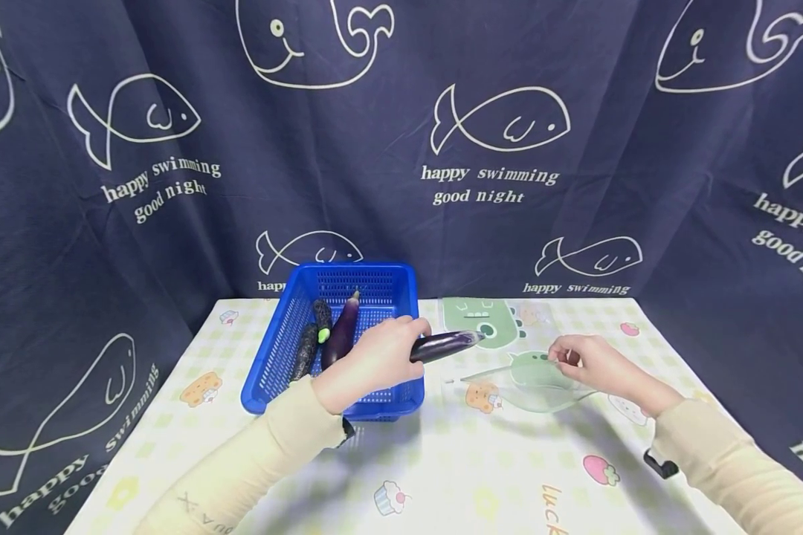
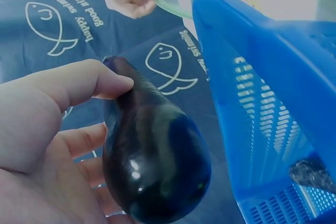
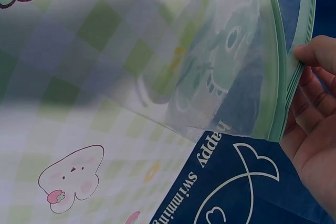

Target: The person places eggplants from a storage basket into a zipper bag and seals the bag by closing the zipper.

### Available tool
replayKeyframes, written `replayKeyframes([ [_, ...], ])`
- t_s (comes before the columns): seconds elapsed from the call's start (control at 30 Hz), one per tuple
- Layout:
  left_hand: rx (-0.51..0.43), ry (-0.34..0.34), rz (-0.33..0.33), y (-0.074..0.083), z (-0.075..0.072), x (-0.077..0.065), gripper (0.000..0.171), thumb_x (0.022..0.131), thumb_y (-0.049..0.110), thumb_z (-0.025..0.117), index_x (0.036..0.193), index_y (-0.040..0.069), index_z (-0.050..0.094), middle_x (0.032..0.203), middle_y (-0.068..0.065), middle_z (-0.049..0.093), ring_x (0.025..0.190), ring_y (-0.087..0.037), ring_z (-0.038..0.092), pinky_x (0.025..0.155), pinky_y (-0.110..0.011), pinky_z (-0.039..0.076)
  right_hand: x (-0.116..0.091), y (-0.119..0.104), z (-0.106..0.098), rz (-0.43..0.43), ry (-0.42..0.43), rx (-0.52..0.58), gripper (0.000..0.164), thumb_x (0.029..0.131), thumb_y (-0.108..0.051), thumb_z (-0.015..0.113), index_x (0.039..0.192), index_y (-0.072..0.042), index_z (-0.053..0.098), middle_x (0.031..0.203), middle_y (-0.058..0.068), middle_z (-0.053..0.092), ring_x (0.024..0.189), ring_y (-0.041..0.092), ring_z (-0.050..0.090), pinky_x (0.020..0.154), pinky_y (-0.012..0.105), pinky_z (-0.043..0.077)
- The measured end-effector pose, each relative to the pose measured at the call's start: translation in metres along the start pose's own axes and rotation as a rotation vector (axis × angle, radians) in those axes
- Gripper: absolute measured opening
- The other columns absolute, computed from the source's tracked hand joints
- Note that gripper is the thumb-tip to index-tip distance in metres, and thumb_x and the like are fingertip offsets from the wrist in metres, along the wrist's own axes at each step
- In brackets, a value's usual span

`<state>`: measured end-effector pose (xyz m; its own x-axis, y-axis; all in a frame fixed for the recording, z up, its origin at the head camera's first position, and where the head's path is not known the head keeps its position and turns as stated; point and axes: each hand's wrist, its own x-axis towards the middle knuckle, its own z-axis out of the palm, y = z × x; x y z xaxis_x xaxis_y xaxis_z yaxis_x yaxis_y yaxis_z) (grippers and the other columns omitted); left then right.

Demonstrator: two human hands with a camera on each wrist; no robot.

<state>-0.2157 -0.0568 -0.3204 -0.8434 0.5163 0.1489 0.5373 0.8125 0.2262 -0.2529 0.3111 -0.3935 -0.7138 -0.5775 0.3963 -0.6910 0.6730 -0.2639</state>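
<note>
My left hand (image 1: 381,355) grips a dark purple eggplant (image 1: 444,345) above the right rim of the blue basket (image 1: 411,312). In the left wrist view, thumb and fingers wrap the glossy eggplant (image 2: 157,161), its broad end toward the camera. With my right hand (image 1: 592,360) I pinch the edge of a clear plastic zip bag (image 1: 542,394) printed with green cartoon figures. The right wrist view shows the bag's green zip strip (image 3: 281,77) between thumb and fingers, its mouth parted. The eggplant's tip points toward the bag, apart from it.
Inside the basket lie another eggplant (image 1: 341,334) and two dark, bumpy vegetables, one a cucumber-like piece (image 1: 305,349) partly hidden by the left arm. A checked cloth (image 1: 482,475) with cartoon prints covers the table. A dark blue curtain (image 1: 388,148) hangs behind.
</note>
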Motion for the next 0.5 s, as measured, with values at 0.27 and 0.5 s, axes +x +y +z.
replayKeyframes([
  [0.27,0.035,0.002,0.032,0.013,0.006,0.007,0.040,0.075,0.026,0.074,0.112,0.018,0.060,0.098,-0.001,0.063,0.081,-0.017,0.056,0.067,-0.032,0.047,0.001,0.000,-0.002,0.002,0.001,0.003,0.025,0.071,0.008,0.066,0.081,-0.014,0.062,0.070,-0.014,0.056,0.062,-0.004,0.048,0.054,0.022,0.044],
  [0.5,0.053,0.035,0.066,0.023,0.014,0.010,0.035,0.075,0.025,0.073,0.107,0.019,0.061,0.091,0.000,0.063,0.076,-0.017,0.056,0.057,-0.030,0.044,0.002,-0.003,-0.005,-0.001,0.013,0.013,0.027,0.071,0.009,0.067,0.080,-0.015,0.061,0.070,-0.013,0.057,0.062,-0.004,0.049,0.055,0.022,0.045],
])
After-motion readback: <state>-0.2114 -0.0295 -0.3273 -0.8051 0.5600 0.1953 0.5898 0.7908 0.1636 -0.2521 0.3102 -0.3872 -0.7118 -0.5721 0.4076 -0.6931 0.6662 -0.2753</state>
